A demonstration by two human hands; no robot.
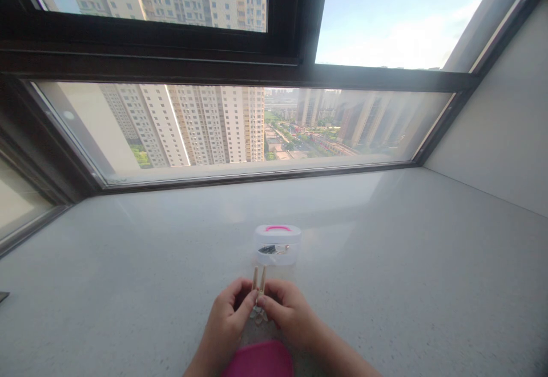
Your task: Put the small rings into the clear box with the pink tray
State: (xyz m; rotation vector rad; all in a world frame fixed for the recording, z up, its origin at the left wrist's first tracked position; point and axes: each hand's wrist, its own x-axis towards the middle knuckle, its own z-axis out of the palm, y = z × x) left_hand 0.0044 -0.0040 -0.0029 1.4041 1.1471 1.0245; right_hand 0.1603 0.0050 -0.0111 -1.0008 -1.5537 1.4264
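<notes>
Both hands meet low over the pale sill [385,263]. The left hand [226,321] and right hand [287,308] each pinch thumb and fingertips shut on one wooden clip [258,281], its two prongs upright between them. Just beyond stands one small clear box [277,246] with a pink handle, holding dark clips too small to count. One pink object [261,361] lies between the wrists.
</notes>
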